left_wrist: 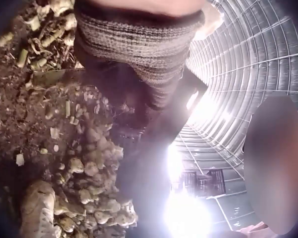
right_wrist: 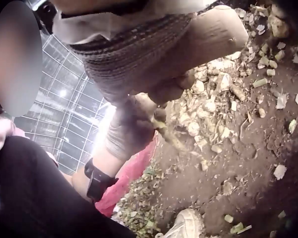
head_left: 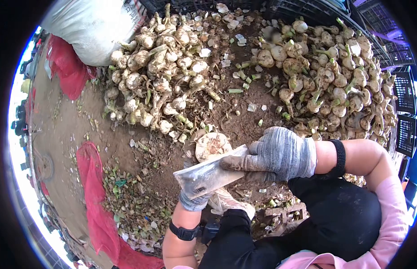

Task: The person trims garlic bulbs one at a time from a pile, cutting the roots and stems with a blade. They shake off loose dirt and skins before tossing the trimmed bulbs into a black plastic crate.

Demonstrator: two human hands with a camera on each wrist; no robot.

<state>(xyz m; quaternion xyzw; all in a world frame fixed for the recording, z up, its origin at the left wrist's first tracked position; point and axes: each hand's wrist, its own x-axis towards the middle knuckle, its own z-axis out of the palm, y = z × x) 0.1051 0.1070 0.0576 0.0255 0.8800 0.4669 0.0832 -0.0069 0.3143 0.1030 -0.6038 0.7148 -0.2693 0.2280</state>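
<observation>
In the head view my gloved right hand (head_left: pixel 280 154) grips a wide flat metal blade (head_left: pixel 210 177), its thumb along the near end. A large garlic bulb (head_left: pixel 212 146) shows just beyond the blade, root side up. My gloved left hand (head_left: pixel 195 201) is mostly hidden under the blade. In the right wrist view the left hand (right_wrist: pixel 131 131) holds the bulb, a stem (right_wrist: pixel 171 136) sticking out beside its fingers; the right hand (right_wrist: pixel 139 64) is right above. The left wrist view shows the left glove (left_wrist: pixel 139 49), its fingers dark and blurred.
Piles of garlic with stems lie on the soil at the left (head_left: pixel 159 76) and right (head_left: pixel 329 80). Cut stems and peel are scattered between them. A white sack (head_left: pixel 94 31), red netting (head_left: pixel 94 193), black crates (head_left: pixel 406 134) and a shoe (head_left: pixel 231 204) surround the work.
</observation>
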